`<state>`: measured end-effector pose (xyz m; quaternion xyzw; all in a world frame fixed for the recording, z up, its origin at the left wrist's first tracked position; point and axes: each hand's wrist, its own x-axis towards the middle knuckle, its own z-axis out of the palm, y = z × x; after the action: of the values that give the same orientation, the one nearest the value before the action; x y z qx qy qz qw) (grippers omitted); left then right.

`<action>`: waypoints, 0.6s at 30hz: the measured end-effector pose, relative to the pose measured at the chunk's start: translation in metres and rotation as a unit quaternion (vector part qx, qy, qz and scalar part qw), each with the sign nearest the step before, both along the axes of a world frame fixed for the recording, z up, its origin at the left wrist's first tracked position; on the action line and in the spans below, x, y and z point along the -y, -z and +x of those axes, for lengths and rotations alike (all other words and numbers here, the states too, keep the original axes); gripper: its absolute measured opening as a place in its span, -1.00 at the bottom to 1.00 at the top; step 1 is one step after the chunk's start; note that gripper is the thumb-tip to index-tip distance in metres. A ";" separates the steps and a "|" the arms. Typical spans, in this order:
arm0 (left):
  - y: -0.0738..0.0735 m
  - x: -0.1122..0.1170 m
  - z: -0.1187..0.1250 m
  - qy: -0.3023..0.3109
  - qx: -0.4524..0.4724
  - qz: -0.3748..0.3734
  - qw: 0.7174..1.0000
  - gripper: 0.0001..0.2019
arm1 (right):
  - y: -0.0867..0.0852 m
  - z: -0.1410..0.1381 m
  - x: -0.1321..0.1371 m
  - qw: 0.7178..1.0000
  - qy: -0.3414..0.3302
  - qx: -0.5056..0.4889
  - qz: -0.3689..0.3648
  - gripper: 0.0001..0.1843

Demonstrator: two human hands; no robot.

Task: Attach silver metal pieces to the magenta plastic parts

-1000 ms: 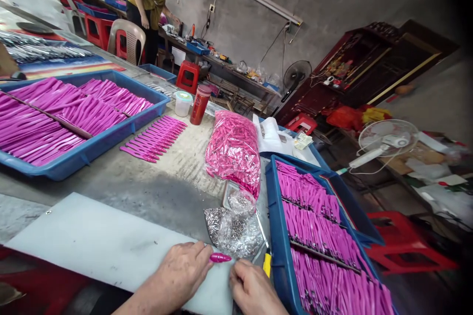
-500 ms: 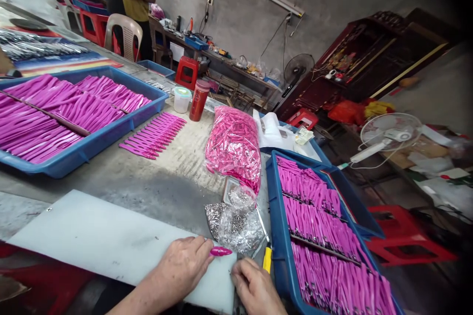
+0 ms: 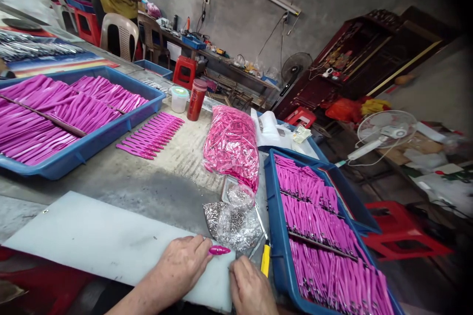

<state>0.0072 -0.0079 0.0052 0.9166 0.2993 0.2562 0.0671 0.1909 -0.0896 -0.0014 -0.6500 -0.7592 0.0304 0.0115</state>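
In the head view, the left hand [image 3: 186,262] has its fingers closed on a magenta piece [image 3: 219,250], whose tip juts out over the right end of the white board [image 3: 107,241]. The right hand [image 3: 252,286], fingers curled, is at the board's right edge; I cannot tell what it grips. Right of it lies a yellow-handled tool [image 3: 265,259].

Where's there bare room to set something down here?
Mostly bare: the white board left of the left hand, and the grey tabletop between that board and the row of pink pieces. Crowded: around the right hand, near the clear bag of metal bits, yellow handle and blue tray.
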 end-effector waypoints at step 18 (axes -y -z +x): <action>0.006 0.002 0.003 0.026 -0.062 0.009 0.998 -0.89 | -0.002 -0.024 -0.020 0.977 0.023 -0.183 0.105 -0.73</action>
<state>0.0104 -0.0096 -0.0007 0.9388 0.2765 0.1999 0.0469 0.1672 -0.0691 0.0009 -0.6461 -0.7280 0.0689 0.2188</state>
